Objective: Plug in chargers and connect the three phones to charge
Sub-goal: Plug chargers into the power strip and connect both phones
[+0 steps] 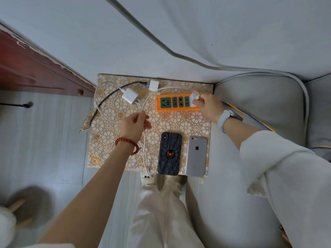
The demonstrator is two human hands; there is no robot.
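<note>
An orange power strip (pixel 176 109) with green sockets lies at the back of a small table covered in a gold floral cloth (pixel 179 122). My right hand (pixel 208 107) grips a white charger (pixel 194 100) at the strip's rightmost socket. Its white cable (pixel 146 158) loops left and runs through my left hand (pixel 132 125), then hangs over the front edge. A second white charger (pixel 130 95) lies loose at the back left, a third (pixel 154 85) behind it with a dark braided cable (pixel 107 99). A spider-case phone (pixel 169 153) and a silver phone (pixel 196 156) lie face down at the front.
A grey cushioned seat (pixel 259 108) stands right of the table, against a pale wall. Dark red wooden furniture (pixel 35 72) is at the left, over pale floorboards. My legs in light trousers (pixel 161 212) are below the table's front edge.
</note>
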